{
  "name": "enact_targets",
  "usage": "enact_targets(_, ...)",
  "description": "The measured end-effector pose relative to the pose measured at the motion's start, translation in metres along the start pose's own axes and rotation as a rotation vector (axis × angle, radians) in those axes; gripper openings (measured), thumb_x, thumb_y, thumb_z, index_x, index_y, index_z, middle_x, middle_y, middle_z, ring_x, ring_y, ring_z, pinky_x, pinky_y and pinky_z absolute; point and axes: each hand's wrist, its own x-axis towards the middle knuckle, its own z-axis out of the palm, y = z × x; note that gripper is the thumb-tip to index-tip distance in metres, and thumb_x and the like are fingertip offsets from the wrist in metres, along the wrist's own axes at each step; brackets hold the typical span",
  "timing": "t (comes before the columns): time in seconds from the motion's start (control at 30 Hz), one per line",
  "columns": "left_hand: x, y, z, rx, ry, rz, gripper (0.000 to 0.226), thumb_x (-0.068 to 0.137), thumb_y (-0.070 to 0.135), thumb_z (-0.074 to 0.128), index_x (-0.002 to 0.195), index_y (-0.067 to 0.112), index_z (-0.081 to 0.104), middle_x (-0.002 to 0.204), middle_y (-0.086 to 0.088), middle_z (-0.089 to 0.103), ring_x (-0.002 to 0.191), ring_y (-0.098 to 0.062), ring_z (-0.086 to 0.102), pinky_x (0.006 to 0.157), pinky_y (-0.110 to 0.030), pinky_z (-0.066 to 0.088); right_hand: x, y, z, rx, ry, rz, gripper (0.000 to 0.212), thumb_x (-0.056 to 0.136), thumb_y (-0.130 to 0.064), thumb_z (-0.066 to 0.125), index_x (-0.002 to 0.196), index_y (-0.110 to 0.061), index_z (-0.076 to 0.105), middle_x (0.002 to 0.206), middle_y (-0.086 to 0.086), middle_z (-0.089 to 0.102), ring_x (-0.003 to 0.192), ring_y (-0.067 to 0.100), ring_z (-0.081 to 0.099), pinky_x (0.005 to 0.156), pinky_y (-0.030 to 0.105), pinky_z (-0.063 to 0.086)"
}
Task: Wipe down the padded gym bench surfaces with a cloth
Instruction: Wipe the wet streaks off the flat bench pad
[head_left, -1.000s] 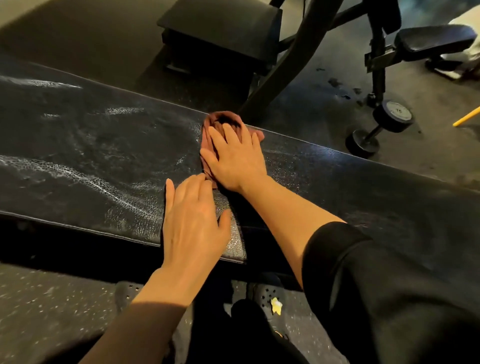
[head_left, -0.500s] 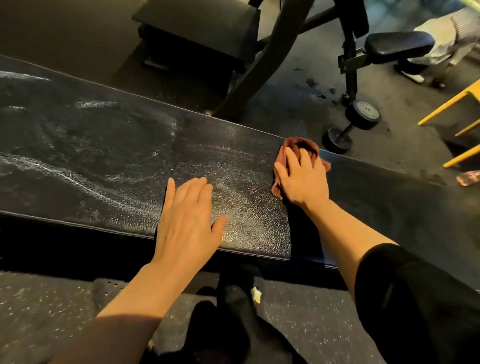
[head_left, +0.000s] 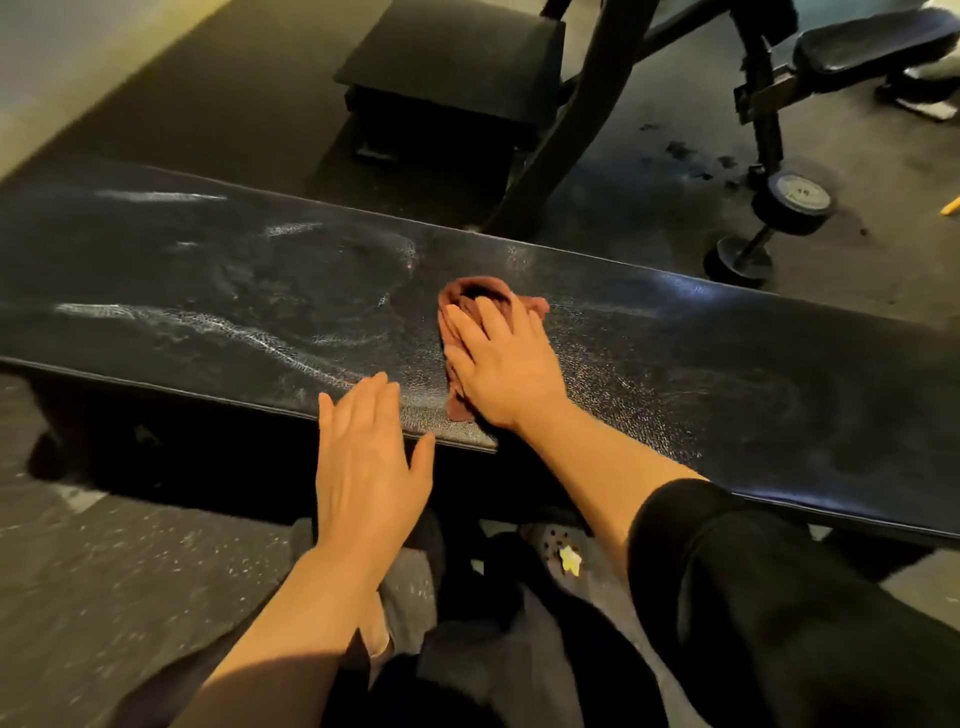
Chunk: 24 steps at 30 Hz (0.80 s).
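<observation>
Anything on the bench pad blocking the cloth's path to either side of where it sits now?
Nothing visible to the right. The right hand presses the cloth flat on the bench pad. To the left, only the left hand rests its fingertips on the pad's near edge, close beside the cloth.

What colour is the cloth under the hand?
The cloth is reddish-brown, seen best in the head view, under the right hand on the black bench.

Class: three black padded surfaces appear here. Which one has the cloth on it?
The long bench nearest the camera; the right hand presses the reddish cloth onto it. The square pad and narrow pad beyond are bare.
</observation>
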Motion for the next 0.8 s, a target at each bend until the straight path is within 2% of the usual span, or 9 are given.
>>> enact_targets(0.1,-0.01,0.011,0.001,-0.021,-0.025,0.055,0.057,0.085,0.028,0.067,0.133,0.003,0.049,0.14,-0.012,0.047,0.134,-0.027,0.038,0.118,-0.045,0.008,-0.035,0.057,0.003,-0.034,0.01,0.167,0.061,0.095,-0.052,0.009,0.146,-0.027,0.03,0.15,0.009,0.033,0.137,0.037,0.024,0.11,0.053,0.024)
enact_targets(0.2,-0.015,0.011,0.004,-0.016,-0.048,0.088,0.061,0.089,0.031,0.062,0.141,0.007,0.041,0.148,-0.007,0.038,0.14,-0.021,0.029,0.118,-0.037,-0.003,-0.055,0.089,0.011,-0.089,-0.101,0.279,0.074,0.091,-0.056,-0.011,0.146,-0.026,0.028,0.151,0.006,0.033,0.137,0.036,0.024,0.107,0.055,0.025)
enact_targets(0.23,-0.015,0.01,0.004,-0.013,-0.048,0.089,0.062,0.088,0.031,0.063,0.141,0.007,0.041,0.149,-0.008,0.038,0.14,-0.022,0.029,0.117,-0.037,-0.003,-0.057,0.084,0.01,-0.105,-0.101,0.311,0.073,0.091,-0.054,-0.011,0.145,-0.025,0.029,0.15,0.006,0.033,0.137,0.037,0.022,0.105,0.056,0.025)
enact_targets(0.3,-0.015,0.007,0.003,-0.011,-0.037,0.079,0.062,0.086,0.027,0.066,0.139,0.006,0.042,0.147,-0.009,0.041,0.139,-0.023,0.032,0.117,-0.038,0.0,-0.054,0.055,0.003,-0.086,-0.037,0.398,0.058,0.095,-0.048,0.007,0.14,-0.022,0.032,0.145,0.007,0.036,0.134,0.04,0.022,0.103,0.055,0.026)
enact_targets(0.37,-0.015,0.006,0.002,-0.012,-0.041,0.065,0.064,0.083,0.024,0.069,0.139,0.005,0.043,0.146,-0.01,0.042,0.138,-0.025,0.033,0.118,-0.041,0.003,-0.049,0.012,-0.002,-0.029,0.029,0.352,0.052,0.096,-0.045,0.019,0.142,-0.022,0.029,0.145,0.009,0.034,0.135,0.041,0.018,0.105,0.055,0.023)
enact_targets(0.47,-0.019,0.006,0.002,0.004,-0.057,0.045,0.07,0.081,0.019,0.071,0.141,0.004,0.039,0.148,-0.012,0.038,0.14,-0.025,0.03,0.118,-0.044,0.007,-0.038,-0.042,0.001,0.052,-0.013,0.199,0.055,0.1,-0.045,0.019,0.151,-0.025,0.015,0.157,0.007,0.018,0.143,0.04,0.0,0.115,0.056,0.006)
enact_targets(0.53,-0.023,0.008,0.004,0.025,-0.071,0.038,0.074,0.079,0.017,0.073,0.142,0.002,0.037,0.148,-0.014,0.037,0.14,-0.026,0.03,0.119,-0.047,0.011,-0.035,-0.049,0.005,0.058,-0.037,0.148,0.054,0.101,-0.045,0.019,0.152,-0.025,0.015,0.158,0.007,0.016,0.144,0.039,-0.002,0.115,0.055,0.002)
enact_targets(0.67,-0.03,0.017,0.008,0.058,-0.087,0.058,0.075,0.08,0.019,0.072,0.143,0.002,0.035,0.151,-0.013,0.034,0.142,-0.025,0.026,0.119,-0.046,0.01,-0.055,-0.012,0.003,-0.014,0.024,0.004,0.052,0.098,-0.045,0.017,0.145,-0.027,0.03,0.149,0.006,0.032,0.14,0.036,0.016,0.11,0.05,0.022)
enact_targets(0.8,-0.032,0.022,0.011,0.046,-0.086,0.086,0.074,0.083,0.02,0.069,0.145,0.002,0.032,0.153,-0.012,0.03,0.144,-0.025,0.021,0.118,-0.042,0.005,-0.087,0.055,0.011,-0.07,-0.032,0.132,0.056,0.098,-0.048,0.006,0.145,-0.025,0.027,0.148,0.007,0.036,0.138,0.035,0.025,0.107,0.052,0.025)
